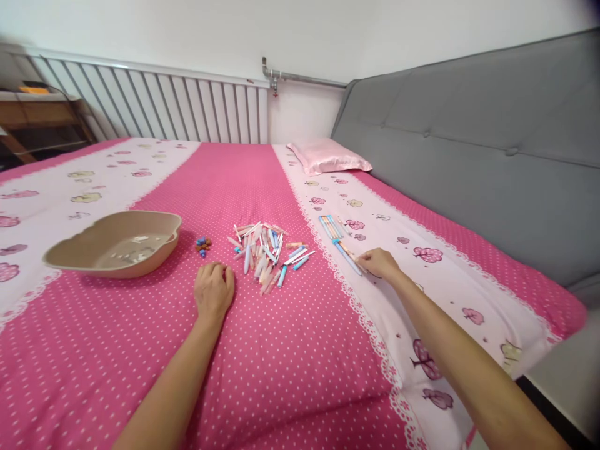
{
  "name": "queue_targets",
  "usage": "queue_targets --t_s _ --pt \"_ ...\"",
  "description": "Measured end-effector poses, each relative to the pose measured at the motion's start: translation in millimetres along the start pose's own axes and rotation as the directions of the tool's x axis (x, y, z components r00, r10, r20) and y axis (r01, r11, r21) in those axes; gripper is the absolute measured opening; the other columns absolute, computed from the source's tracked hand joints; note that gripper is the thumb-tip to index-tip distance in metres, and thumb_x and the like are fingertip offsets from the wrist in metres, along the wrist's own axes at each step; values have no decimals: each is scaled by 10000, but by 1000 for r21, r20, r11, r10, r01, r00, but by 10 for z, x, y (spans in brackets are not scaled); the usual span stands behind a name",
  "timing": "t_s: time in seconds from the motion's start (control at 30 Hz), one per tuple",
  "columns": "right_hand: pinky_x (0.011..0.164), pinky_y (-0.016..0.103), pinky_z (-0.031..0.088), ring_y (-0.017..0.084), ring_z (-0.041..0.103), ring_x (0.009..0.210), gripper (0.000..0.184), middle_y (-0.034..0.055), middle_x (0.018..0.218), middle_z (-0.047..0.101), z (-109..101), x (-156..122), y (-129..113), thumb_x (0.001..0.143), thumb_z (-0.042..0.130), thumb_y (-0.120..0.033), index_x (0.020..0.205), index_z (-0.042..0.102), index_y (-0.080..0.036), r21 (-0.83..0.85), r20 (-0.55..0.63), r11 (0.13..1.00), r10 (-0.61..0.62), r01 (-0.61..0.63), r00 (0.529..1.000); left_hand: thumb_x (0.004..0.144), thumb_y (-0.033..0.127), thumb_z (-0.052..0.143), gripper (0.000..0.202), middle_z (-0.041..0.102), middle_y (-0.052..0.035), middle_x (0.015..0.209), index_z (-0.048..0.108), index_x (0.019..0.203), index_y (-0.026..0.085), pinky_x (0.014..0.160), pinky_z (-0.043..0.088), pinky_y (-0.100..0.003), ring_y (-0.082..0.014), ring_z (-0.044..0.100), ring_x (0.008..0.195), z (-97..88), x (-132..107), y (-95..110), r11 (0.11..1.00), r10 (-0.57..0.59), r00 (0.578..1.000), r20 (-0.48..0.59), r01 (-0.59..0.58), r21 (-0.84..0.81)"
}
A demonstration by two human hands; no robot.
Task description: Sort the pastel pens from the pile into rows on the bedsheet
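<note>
A loose pile of several pens (265,251) lies on the pink dotted bedspread (262,362). My left hand (214,290) rests on the spread just left of the pile, fingers curled under, with nothing visible in them. My right hand (379,262) reaches out to the right, fingers pinched on the near end of a pen (349,257) in a separate row of pens (332,227) laid side by side on the pale printed strip. A few small coloured caps (203,244) lie between the pile and a beige tray (70,256).
The beige scalloped tray sits at the left. A pink pillow (328,155) lies at the far end. A grey padded headboard (469,156) runs along the right. White railings (164,103) and a wooden shelf (37,115) stand behind the bed.
</note>
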State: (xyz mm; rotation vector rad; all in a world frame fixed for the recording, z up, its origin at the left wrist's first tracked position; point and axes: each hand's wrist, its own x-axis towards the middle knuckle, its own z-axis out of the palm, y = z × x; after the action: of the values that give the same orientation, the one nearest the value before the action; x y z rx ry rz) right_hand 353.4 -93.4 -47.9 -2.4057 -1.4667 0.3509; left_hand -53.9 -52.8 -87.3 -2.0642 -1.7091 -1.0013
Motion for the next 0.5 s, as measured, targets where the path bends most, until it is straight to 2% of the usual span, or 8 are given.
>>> queue_targets --t_s 0.13,0.27,0.37,0.5 --pt "736 251 463 220 656 929 214 54 922 733 -36 138 -194 795 592 -322 892 755 -222 -3 -40 1000 -4 4 999 886 320 387 299 647 -120 883 620 778 168 817 415 -380 -267 532 862 15 -4 -19 1000 -5 1000 -3 4 -19" --pt "846 250 451 194 615 1052 262 33 1097 696 51 410 -483 838 560 -254 1053 708 -244 15 -67 1000 -10 11 998 888 319 386 298 651 -122 888 618 780 166 826 421 -383 -263 532 856 28 -1 -39 1000 0 1000 -23 -1 -31" --pt "906 320 450 210 598 1081 267 66 1154 665 176 618 -651 865 557 -231 1103 677 -217 14 -74 999 33 -32 997 892 320 384 300 650 -120 872 613 777 164 822 427 -377 -260 532 850 26 6 -47 999 -2 999 -33 0 -43" --pt "915 443 468 219 591 1056 280 85 1158 623 340 836 -751 901 570 -325 1118 616 -155 -6 -63 995 96 -97 993 886 313 394 287 645 -110 857 615 766 172 813 429 -382 -255 529 835 33 12 -59 998 -15 1000 -27 13 -59"
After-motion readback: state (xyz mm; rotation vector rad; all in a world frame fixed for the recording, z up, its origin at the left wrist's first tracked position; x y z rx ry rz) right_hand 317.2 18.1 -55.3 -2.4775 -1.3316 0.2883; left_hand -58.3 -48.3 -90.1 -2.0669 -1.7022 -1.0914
